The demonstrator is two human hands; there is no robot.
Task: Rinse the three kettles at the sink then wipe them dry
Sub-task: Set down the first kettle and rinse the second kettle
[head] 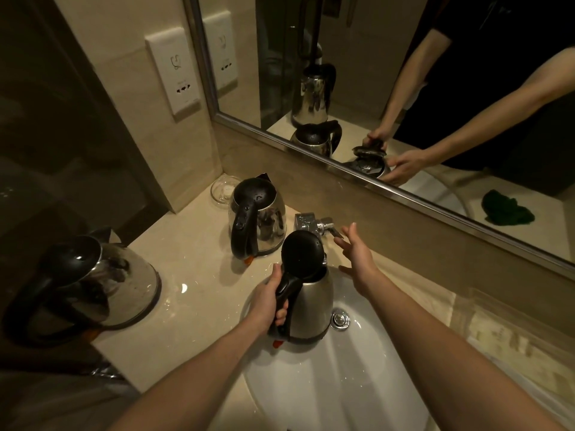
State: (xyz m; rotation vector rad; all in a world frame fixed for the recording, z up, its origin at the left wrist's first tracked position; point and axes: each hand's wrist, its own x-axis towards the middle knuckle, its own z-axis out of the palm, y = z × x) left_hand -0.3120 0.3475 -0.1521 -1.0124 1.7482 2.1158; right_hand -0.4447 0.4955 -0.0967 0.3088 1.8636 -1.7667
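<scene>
Over the left side of the sink (pixel 342 393), the left hand (pixel 267 303) gripped the black handle (pixel 284 293) of the held kettle (pixel 314 306), fingers curled round it. Kettle upright above the basin, its lid (pixel 301 255) flipped up. Drain plug (pixel 340 318) just right of the kettle's base.

Right hand (pixel 357 256) held nothing; fingers spread and relaxed, just past the kettle's mouth, near the tap (pixel 314 225). Contact with the tap could not be told.

Middle kettle (pixel 267 219) stood upright on the counter (pixel 193 293), lid down, just left of the tap. Near-left kettle (pixel 124 275) stood at the counter's left edge, well apart from the sink, blurred. A glass dish (pixel 222 189) sat in the back corner behind the middle kettle. A green cloth (pixel 507 209) showed as a reflection in the mirror (pixel 280 141), lying on the counter.
</scene>
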